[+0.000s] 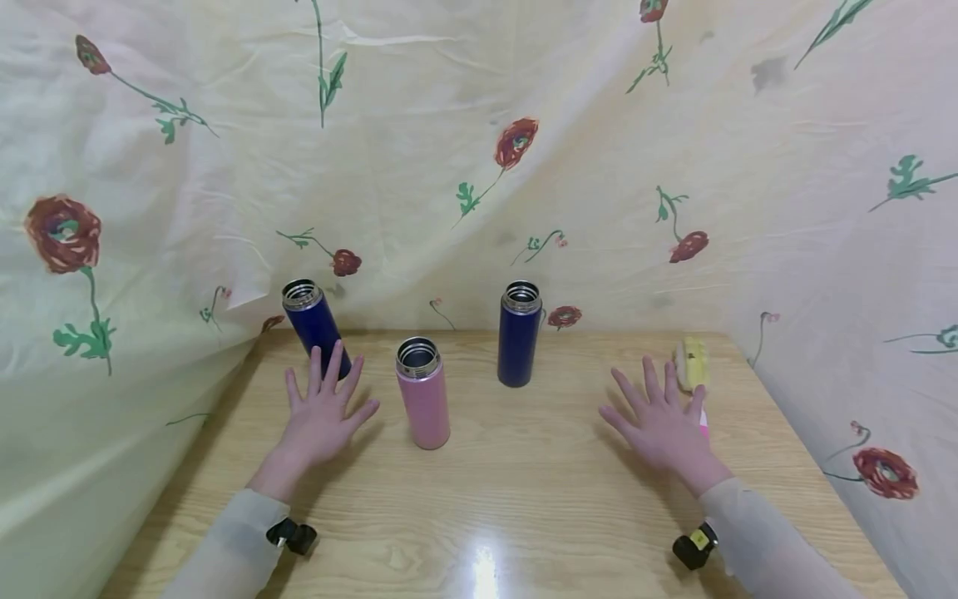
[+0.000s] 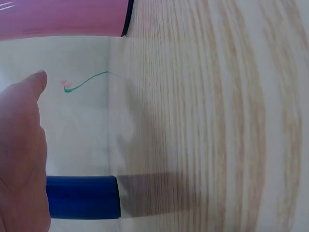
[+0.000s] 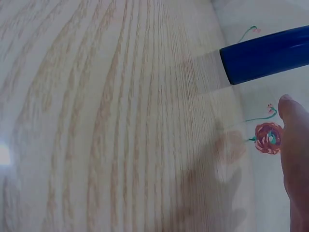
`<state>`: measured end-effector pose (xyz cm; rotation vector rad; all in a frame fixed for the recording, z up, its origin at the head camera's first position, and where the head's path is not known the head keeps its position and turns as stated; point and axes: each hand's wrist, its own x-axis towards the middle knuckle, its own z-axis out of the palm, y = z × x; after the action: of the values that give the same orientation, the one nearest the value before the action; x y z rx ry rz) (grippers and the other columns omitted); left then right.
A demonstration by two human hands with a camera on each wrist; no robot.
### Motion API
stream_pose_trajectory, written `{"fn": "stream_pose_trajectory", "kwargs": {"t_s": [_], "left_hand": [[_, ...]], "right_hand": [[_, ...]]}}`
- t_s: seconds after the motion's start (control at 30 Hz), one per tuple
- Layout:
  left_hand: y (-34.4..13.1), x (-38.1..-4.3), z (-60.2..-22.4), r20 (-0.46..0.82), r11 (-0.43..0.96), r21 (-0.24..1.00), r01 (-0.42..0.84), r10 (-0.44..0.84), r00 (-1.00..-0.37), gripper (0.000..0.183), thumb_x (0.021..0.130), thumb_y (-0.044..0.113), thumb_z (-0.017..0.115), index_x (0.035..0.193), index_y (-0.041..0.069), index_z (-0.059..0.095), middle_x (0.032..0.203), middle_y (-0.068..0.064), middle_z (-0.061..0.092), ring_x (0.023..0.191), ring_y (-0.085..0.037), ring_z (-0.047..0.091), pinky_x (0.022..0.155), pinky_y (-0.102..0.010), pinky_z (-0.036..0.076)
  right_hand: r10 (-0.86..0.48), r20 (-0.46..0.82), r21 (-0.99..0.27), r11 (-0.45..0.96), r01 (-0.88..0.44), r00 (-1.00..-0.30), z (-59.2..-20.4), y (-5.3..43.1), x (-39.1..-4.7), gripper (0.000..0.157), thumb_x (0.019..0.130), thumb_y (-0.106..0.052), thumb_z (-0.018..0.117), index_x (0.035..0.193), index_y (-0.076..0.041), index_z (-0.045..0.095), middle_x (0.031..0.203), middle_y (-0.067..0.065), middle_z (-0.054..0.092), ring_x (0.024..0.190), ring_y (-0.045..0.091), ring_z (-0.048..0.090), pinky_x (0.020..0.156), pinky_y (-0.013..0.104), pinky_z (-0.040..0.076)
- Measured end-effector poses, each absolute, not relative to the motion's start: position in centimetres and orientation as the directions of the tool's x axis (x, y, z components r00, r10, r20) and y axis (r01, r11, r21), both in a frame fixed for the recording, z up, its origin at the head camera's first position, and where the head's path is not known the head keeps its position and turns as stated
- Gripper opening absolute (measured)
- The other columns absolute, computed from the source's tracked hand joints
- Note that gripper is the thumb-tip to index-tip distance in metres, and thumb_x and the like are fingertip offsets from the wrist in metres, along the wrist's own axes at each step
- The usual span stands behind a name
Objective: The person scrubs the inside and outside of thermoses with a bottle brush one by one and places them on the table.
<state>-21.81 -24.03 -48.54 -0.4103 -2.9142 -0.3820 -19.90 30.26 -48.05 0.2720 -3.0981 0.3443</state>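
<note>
My left hand hovers over the table with its fingers spread and holds nothing. Its fingertips overlap the lower part of a dark blue bottle standing behind it. To that hand's right stands a pink bottle, lidless with a bare steel neck. A second dark blue bottle, also lidless, stands farther back near the middle. Spread and holding nothing, my right hand is above the table's right side. Beyond its fingers lies a yellow and white item; a pink and white thing is mostly hidden by the hand.
The wooden table meets a flower-patterned cloth at the back and both sides. Small black devices, one on the left wrist and one on the right, sit at the sleeves.
</note>
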Motion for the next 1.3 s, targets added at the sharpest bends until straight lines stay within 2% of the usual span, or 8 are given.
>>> {"fn": "stream_pose_trajectory", "kwargs": {"t_s": [0.23,0.4,0.67,0.9,1.0,1.13,1.2,1.3], "left_hand": [[-24.1,-21.9,-48.4,0.229,0.917,0.223,0.330,0.279,-0.933,0.081,0.108,0.060,0.051,0.172,0.018,0.025,0.179,-0.010,-0.012,0.160,-0.039,-0.023,0.116,-0.081,-0.013],[-24.1,-21.9,-48.1,0.252,0.903,0.254,0.347,0.285,-0.925,0.077,0.108,0.053,0.057,0.170,0.017,0.031,0.180,-0.011,-0.005,0.162,-0.038,-0.016,0.118,-0.080,-0.009],[-24.5,-21.8,-48.2,0.314,0.892,0.286,0.349,0.257,-0.914,0.074,0.109,0.057,0.051,0.166,0.012,0.040,0.177,-0.019,0.018,0.163,-0.042,0.011,0.122,-0.076,0.010],[-24.6,-21.3,-48.1,0.423,0.842,0.367,0.395,0.227,-0.877,0.058,0.107,0.033,0.064,0.156,0.003,0.054,0.166,-0.023,0.042,0.153,-0.045,0.036,0.119,-0.072,0.029],[-24.4,-21.2,-48.1,0.463,0.801,0.435,0.412,0.194,-0.865,0.051,0.107,0.025,0.064,0.152,0.001,0.058,0.160,-0.022,0.050,0.145,-0.047,0.047,0.115,-0.068,0.038],[-24.0,-20.9,-48.1,0.477,0.720,0.554,0.419,0.138,-0.868,0.044,0.108,0.019,0.062,0.147,-0.003,0.062,0.151,-0.023,0.059,0.137,-0.048,0.056,0.114,-0.064,0.042],[-23.7,-20.8,-47.9,0.474,0.667,0.617,0.418,0.109,-0.874,0.041,0.108,0.017,0.062,0.144,-0.004,0.064,0.146,-0.023,0.063,0.135,-0.046,0.058,0.114,-0.059,0.043],[-23.2,-20.4,-47.6,0.447,0.569,0.715,0.406,0.073,-0.891,0.038,0.108,0.015,0.063,0.141,-0.003,0.067,0.138,-0.021,0.069,0.130,-0.041,0.063,0.112,-0.036,0.048]], "right_hand": [[-0.191,0.056,-0.237,0.951,-0.199,-0.980,-48.2,30.7,-20.0,0.081,0.108,-0.070,0.039,0.172,-0.023,0.024,0.175,0.029,-0.004,0.156,0.057,-0.016,0.112,0.087,-0.006],[-0.226,0.104,-0.277,0.929,-0.246,-0.969,-48.2,31.3,-20.1,0.076,0.109,-0.063,0.046,0.170,-0.018,0.032,0.174,0.032,0.006,0.156,0.060,-0.003,0.117,0.083,0.008],[-0.250,0.168,-0.375,0.878,-0.297,-0.954,-48.0,32.0,-19.3,0.067,0.111,-0.051,0.054,0.165,-0.014,0.042,0.170,0.031,0.026,0.152,0.059,0.026,0.111,0.081,0.029],[-0.241,0.217,-0.467,0.825,-0.317,-0.946,-48.7,33.2,-19.1,0.059,0.111,-0.040,0.059,0.163,-0.013,0.047,0.168,0.029,0.033,0.145,0.059,0.038,0.111,0.078,0.034],[-0.204,0.218,-0.511,0.810,-0.290,-0.954,-48.8,33.8,-18.9,0.058,0.112,-0.038,0.059,0.162,-0.012,0.047,0.165,0.028,0.039,0.143,0.059,0.042,0.110,0.077,0.035],[-0.126,0.205,-0.570,0.791,-0.223,-0.971,-48.7,34.7,-18.4,0.059,0.112,-0.036,0.059,0.163,-0.010,0.045,0.157,0.031,0.049,0.134,0.061,0.051,0.104,0.076,0.042],[-0.095,0.229,-0.588,0.780,-0.215,-0.969,-48.6,35.1,-18.1,0.058,0.111,-0.032,0.061,0.161,-0.007,0.046,0.150,0.032,0.056,0.126,0.060,0.058,0.101,0.072,0.048],[-0.057,0.271,-0.619,0.754,-0.219,-0.961,-48.7,35.6,-17.8,0.057,0.109,-0.025,0.066,0.158,-0.002,0.050,0.141,0.032,0.062,0.118,0.053,0.067,0.097,0.042,0.060]]}}
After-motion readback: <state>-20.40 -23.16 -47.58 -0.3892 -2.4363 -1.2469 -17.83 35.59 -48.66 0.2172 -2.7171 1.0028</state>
